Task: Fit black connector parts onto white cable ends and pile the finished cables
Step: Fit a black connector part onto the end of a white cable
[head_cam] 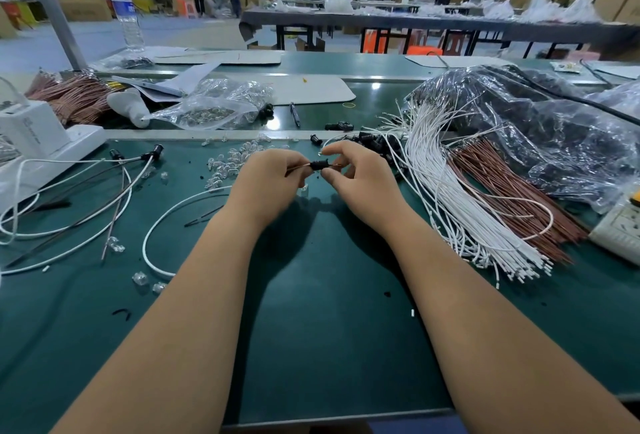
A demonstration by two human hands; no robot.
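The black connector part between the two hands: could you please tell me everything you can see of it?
The black connector part is a small, dark, roughly cylindrical piece that looks like plastic. It is held above the green table, lying roughly level. The left hand and the right hand pinch it from either side with their fingertips. A thin copper-coloured wire shows on both sides of it, so it seems threaded through. Finer details are too small to tell.

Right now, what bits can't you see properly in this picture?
- Head view: the black connector is partly covered by the fingertips of the left hand and right hand.
- The black parts in the plastic bag blur behind glare.
- The white box is cut off by the left edge.
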